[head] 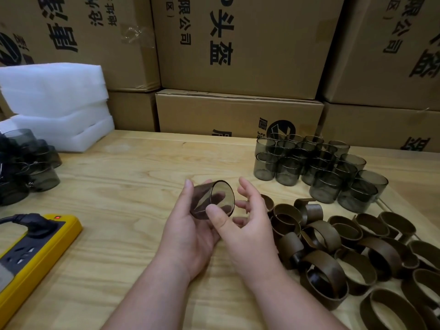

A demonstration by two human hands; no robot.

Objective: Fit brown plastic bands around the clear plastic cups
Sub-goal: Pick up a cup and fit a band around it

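The left hand [188,234] grips a bare cup [212,201], fingers curled round it. The right hand [247,225] pinches its rim. Best hold the cup steady while fetching a band [285,213] from the right.

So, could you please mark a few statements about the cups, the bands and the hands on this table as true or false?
1. The left hand holds a clear cup tipped on its side. True.
2. A brown band is already fitted on the held cup. False: it is bare.
3. The loose brown bands lie in a pile to the person's right. True.
4. The upright cups stand on the white foam sheets. False: they stand on the wooden table.
5. The yellow power strip has a plug in it. True.
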